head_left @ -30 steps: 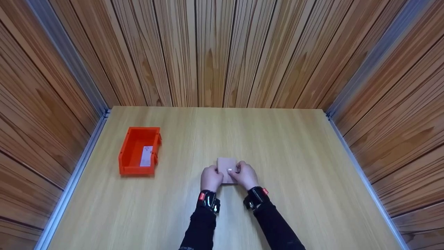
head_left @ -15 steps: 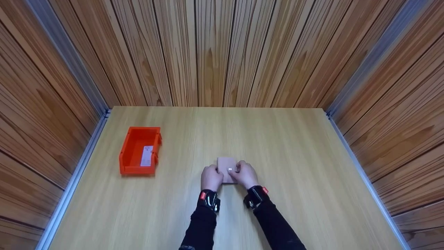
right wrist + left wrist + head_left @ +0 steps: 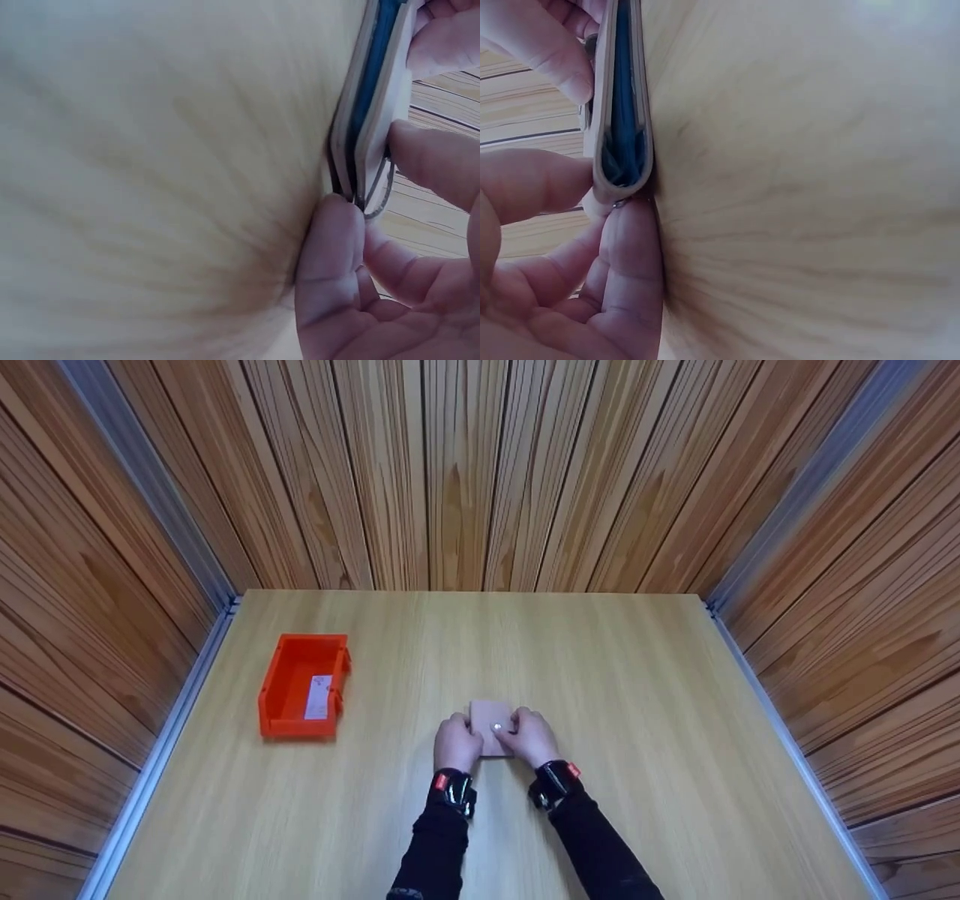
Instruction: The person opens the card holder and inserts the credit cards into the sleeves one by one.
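A small pink folding wallet (image 3: 490, 712) rests on the table between both hands, its bottom edge toward me. From the left wrist view, the wallet (image 3: 646, 135) has a rounded fold and blue lining inside. My left hand (image 3: 457, 745) grips the folded side, thumb on top and fingers against the edge. At the opposite side, my right hand (image 3: 534, 739) pinches the wallet, its thumb over a shiny spot on the cover. A thin dark loop (image 3: 390, 187) sticks out by the right thumb in the right wrist view. The two cover edges there stand slightly apart.
An orange open bin (image 3: 298, 727) with a white label inside stands on the table's left. Wood-plank walls (image 3: 465, 472) enclose the back and sides, with metal rails (image 3: 787, 750) along the side edges. Black camera bands (image 3: 555, 784) sit on both wrists.
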The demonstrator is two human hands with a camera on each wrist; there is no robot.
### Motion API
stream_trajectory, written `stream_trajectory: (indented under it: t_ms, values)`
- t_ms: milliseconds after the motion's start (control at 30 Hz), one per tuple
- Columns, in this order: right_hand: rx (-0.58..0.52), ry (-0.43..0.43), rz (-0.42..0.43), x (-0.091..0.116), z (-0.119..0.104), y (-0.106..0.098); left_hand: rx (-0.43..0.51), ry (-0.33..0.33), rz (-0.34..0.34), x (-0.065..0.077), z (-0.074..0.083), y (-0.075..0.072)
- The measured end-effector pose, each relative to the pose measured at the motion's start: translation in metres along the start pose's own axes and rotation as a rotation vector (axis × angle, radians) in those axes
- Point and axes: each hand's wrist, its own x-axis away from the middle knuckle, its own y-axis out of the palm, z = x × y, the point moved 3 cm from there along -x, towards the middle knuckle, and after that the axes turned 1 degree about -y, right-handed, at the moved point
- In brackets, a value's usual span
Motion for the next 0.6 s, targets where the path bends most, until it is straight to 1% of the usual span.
stream_trajectory:
  t_ms: [167, 267, 433, 500, 600]
  values:
    - [0.004, -0.004, -0.031, 0.0009, -0.0006, -0.0035, -0.016, -0.029, -0.011, 0.0007, 0.0002, 0.0001]
    - [0.010, -0.002, -0.031, 0.0008, -0.0004, -0.0045, -0.015, -0.026, -0.009, 0.0003, -0.0013, 0.0010]
    - [0.061, -0.036, 0.059, -0.0015, -0.0029, -0.0051, -0.009, -0.010, 0.003, -0.0007, -0.0032, 0.0025]
    - [0.080, -0.064, 0.097, -0.0026, -0.0054, -0.0047, -0.007, -0.005, 0.008, -0.0009, -0.0037, 0.0025]
    - [0.098, -0.086, 0.108, -0.0040, -0.0100, -0.0032, 0.000, -0.006, 0.013, -0.0003, -0.0043, 0.0016]
